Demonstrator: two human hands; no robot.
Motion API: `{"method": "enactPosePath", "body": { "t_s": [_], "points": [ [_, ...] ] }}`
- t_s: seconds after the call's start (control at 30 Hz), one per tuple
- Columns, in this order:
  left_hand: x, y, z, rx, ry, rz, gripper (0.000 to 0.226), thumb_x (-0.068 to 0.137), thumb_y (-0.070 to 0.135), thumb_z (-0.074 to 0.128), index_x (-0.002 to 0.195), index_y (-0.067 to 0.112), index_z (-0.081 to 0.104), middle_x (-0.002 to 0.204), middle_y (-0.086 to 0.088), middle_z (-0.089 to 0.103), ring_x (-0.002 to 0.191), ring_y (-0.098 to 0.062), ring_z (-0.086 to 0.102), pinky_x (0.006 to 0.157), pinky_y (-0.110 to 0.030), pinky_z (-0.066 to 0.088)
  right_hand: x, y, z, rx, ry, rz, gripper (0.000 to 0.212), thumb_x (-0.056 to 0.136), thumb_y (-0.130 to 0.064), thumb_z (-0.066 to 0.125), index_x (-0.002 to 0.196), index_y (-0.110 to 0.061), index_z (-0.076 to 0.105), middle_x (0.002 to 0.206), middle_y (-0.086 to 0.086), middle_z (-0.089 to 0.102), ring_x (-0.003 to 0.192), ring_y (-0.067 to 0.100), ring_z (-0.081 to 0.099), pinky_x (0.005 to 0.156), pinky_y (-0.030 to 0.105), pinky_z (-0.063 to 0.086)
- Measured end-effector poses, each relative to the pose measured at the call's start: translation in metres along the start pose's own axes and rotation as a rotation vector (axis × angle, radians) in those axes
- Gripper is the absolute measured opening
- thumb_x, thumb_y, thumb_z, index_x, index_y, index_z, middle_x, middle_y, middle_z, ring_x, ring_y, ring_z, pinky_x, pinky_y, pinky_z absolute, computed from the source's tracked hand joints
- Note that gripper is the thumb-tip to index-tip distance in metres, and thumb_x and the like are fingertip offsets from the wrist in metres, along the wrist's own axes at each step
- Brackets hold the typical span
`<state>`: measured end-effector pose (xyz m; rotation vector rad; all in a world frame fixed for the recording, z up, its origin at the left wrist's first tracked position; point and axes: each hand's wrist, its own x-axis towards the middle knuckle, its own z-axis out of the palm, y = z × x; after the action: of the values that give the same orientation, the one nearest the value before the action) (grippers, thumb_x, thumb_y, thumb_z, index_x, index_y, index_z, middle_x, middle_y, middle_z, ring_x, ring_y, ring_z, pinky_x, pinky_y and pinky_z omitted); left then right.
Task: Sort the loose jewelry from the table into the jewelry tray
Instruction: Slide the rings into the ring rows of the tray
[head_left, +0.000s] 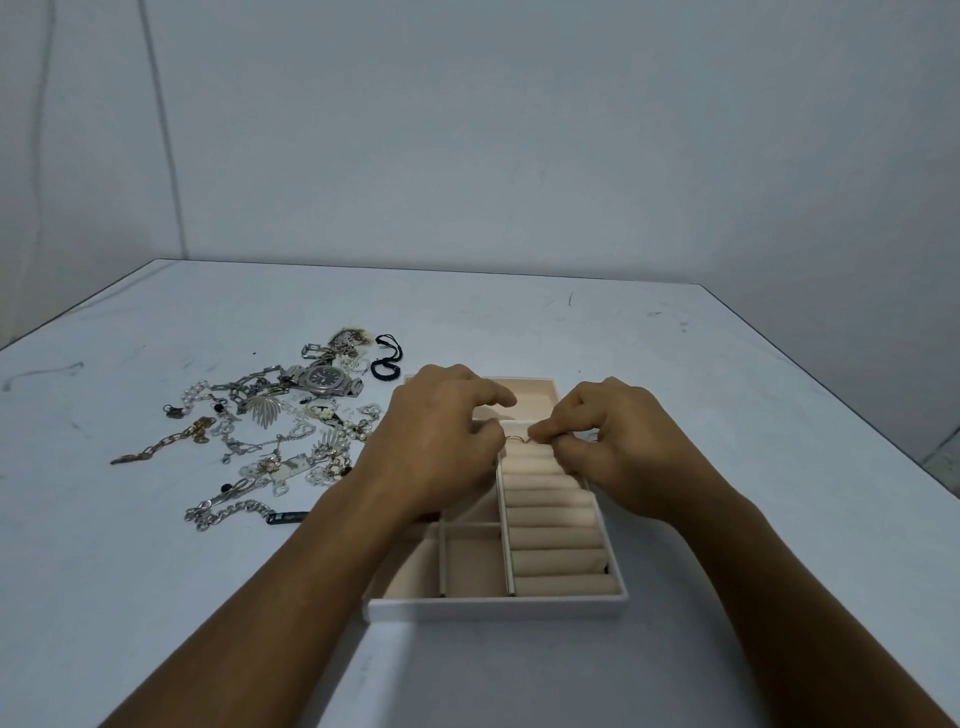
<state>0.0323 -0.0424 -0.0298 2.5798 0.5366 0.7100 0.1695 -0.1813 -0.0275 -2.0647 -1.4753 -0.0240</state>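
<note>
in the middle, a thin gold ring (516, 440) is being pinched by the left hand (441, 447) and right hand (613, 452) over the tray (493, 607).

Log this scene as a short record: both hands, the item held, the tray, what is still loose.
left hand: fingertips at the gold loop's left side; grip unclear
right hand: pinches the gold loop
gold loop: small, thin, over the far end of the ring rolls
jewelry tray: ring rolls along its right side, open compartments on its left
loose jewelry: piled on the table left of the tray; includes a wristwatch and a black cord bracelet
</note>
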Motion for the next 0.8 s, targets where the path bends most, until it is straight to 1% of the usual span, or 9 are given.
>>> {"method": "enactPosePath", "body": {
  "t_s": [0.07, 0.17, 0.27, 0.37, 0.43, 0.53, 0.67, 0.73, 0.8],
  "points": [
    [0.001, 0.0, 0.004, -0.006, 0.004, 0.017, 0.028, 0.087, 0.022, 0.058, 0.111, 0.029, 0.069, 0.113, 0.005, 0.063, 0.115, -0.015, 0.048, 0.095, -0.033, 0.04, -0.002, 0.004, -0.009, 0.138, 0.152, 0.084, 0.026, 0.085, -0.01, 0.066, 0.1, -0.028, 0.076, 0.086, -0.018, 0.065, 0.075, 0.004, 0.057, 0.066, 0.007, 0.038],
    [0.004, 0.006, 0.012, 0.005, -0.01, 0.088, 0.026, 0.087, 0.032, 0.055, 0.106, 0.026, 0.071, 0.11, 0.007, 0.064, 0.115, -0.015, 0.048, 0.095, -0.033, 0.039, -0.005, 0.019, -0.031, 0.262, 0.43, 0.244, 0.026, 0.085, -0.007, 0.063, 0.095, -0.027, 0.076, 0.086, -0.013, 0.067, 0.066, 0.004, 0.054, 0.06, 0.005, 0.039],
    [0.012, 0.022, 0.017, 0.033, -0.012, 0.182, 0.035, 0.082, 0.04, 0.049, 0.104, 0.025, 0.072, 0.111, 0.008, 0.064, 0.116, -0.017, 0.049, 0.095, -0.039, 0.04, -0.01, 0.037, -0.044, 0.218, 0.513, 0.417, 0.023, 0.084, -0.011, 0.06, 0.09, -0.027, 0.075, 0.09, -0.012, 0.068, 0.061, 0.0, 0.054, 0.056, 0.001, 0.037],
    [0.029, 0.042, 0.019, 0.123, -0.131, 0.217, 0.033, 0.087, 0.045, 0.054, 0.115, 0.03, 0.067, 0.125, 0.007, 0.057, 0.126, -0.017, 0.041, 0.1, -0.039, 0.035, -0.014, 0.05, -0.048, 0.168, 0.431, 0.544, 0.02, 0.085, -0.014, 0.058, 0.091, -0.025, 0.074, 0.084, -0.012, 0.067, 0.06, 0.006, 0.056, 0.052, 0.006, 0.037],
    [0.042, 0.051, 0.024, 0.25, -0.27, 0.19, 0.036, 0.087, 0.049, 0.056, 0.119, 0.034, 0.062, 0.134, 0.006, 0.051, 0.132, -0.018, 0.033, 0.102, -0.042, 0.029, -0.014, 0.053, -0.047, 0.171, 0.355, 0.564, 0.018, 0.084, -0.014, 0.06, 0.09, -0.025, 0.074, 0.082, -0.014, 0.066, 0.073, 0.006, 0.06, 0.059, 0.008, 0.037],
    [0.056, 0.054, 0.036, 0.346, -0.375, 0.145, 0.035, 0.083, 0.054, 0.058, 0.111, 0.034, 0.064, 0.131, 0.004, 0.051, 0.128, -0.021, 0.032, 0.093, -0.042, 0.028, -0.014, 0.05, -0.04, 0.132, 0.26, 0.545, 0.015, 0.08, -0.02, 0.066, 0.089, -0.03, 0.073, 0.084, -0.014, 0.068, 0.085, 0.007, 0.063, 0.067, 0.012, 0.042],
    [0.063, 0.057, 0.049, 0.332, -0.436, 0.053, 0.03, 0.081, 0.05, 0.061, 0.102, 0.028, 0.066, 0.115, 0.0, 0.054, 0.121, -0.025, 0.035, 0.082, -0.038, 0.025, -0.012, 0.043, -0.031, 0.197, 0.165, 0.553, 0.018, 0.078, -0.02, 0.066, 0.092, -0.031, 0.068, 0.076, -0.008, 0.066, 0.06, 0.006, 0.062, 0.051, 0.009, 0.046],
    [0.065, 0.06, 0.05, 0.317, -0.435, 0.026, 0.025, 0.082, 0.047, 0.063, 0.096, 0.027, 0.067, 0.112, 0.0, 0.055, 0.12, -0.026, 0.036, 0.082, -0.039, 0.027, -0.009, 0.044, -0.025, 0.178, 0.137, 0.56, 0.019, 0.073, -0.027, 0.068, 0.091, -0.035, 0.067, 0.085, 0.0, 0.069, 0.066, 0.018, 0.068, 0.063, 0.026, 0.057],
    [0.068, 0.06, 0.051, 0.317, -0.439, 0.013, 0.02, 0.083, 0.045, 0.064, 0.089, 0.025, 0.068, 0.11, -0.001, 0.055, 0.12, -0.027, 0.035, 0.085, -0.042, 0.029, -0.007, 0.045, -0.025, 0.13, 0.125, 0.561, 0.019, 0.07, -0.033, 0.068, 0.089, -0.038, 0.066, 0.096, 0.001, 0.068, 0.078, 0.026, 0.068, 0.075, 0.038, 0.059]
  ]
}}
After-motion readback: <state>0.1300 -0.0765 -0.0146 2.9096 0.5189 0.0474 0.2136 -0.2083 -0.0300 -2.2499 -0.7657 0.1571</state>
